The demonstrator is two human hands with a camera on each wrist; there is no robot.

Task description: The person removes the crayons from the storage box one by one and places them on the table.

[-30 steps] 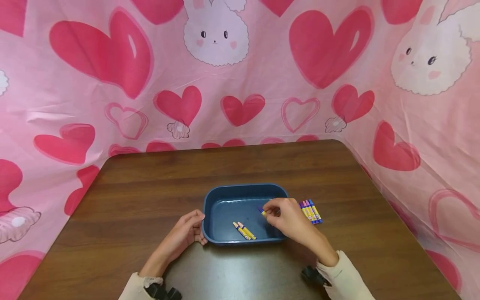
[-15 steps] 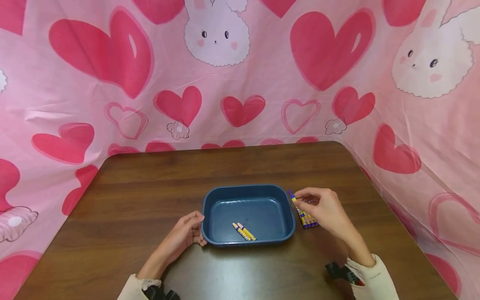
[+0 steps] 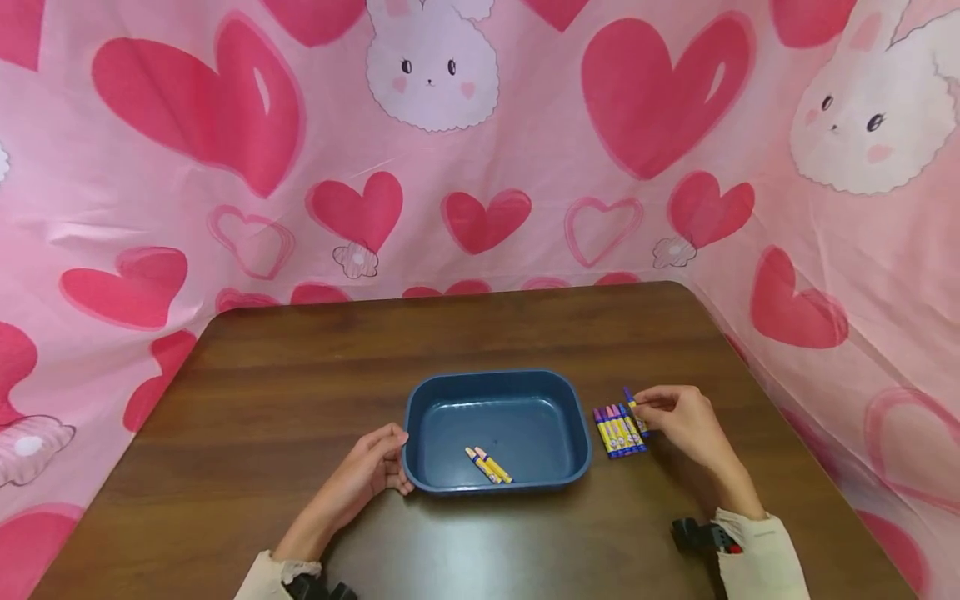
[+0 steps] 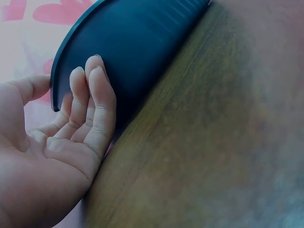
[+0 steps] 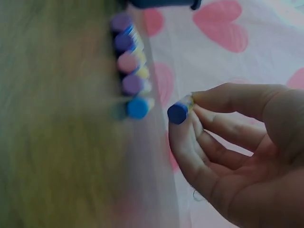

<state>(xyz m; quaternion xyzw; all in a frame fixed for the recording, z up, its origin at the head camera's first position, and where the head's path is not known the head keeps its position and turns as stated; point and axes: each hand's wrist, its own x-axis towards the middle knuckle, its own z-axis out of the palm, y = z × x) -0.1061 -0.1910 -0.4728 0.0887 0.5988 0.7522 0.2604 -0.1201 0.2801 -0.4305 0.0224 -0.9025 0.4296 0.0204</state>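
Observation:
My left hand [image 3: 375,462] holds the left end of a dark blue rectangular tray [image 3: 491,486]. In the left wrist view the thumb is at the rim and the fingers [image 4: 102,95] lie along the outer wall. Between thumb and fingertips, my right hand [image 3: 686,425] pinches a dark blue-tipped crayon [image 3: 629,397] with a yellow wrapper, at the right end of a row of crayons [image 3: 617,433]. The right wrist view shows that crayon's blue end [image 5: 178,114] beside the row's light blue crayon [image 5: 137,108]. Two pale crayons [image 3: 489,465] lie side by side in the tray.
Everything stands on a brown wooden table [image 3: 322,358] with rounded far corners. A pink cloth [image 3: 442,167] with hearts and rabbits hangs behind it and along its sides. The row of crayons lies just right of the tray.
My right hand has moved right from over the tray, past its right edge, to the right end of the row, a crayon in its fingers in each frame. The left hand stays at the tray.

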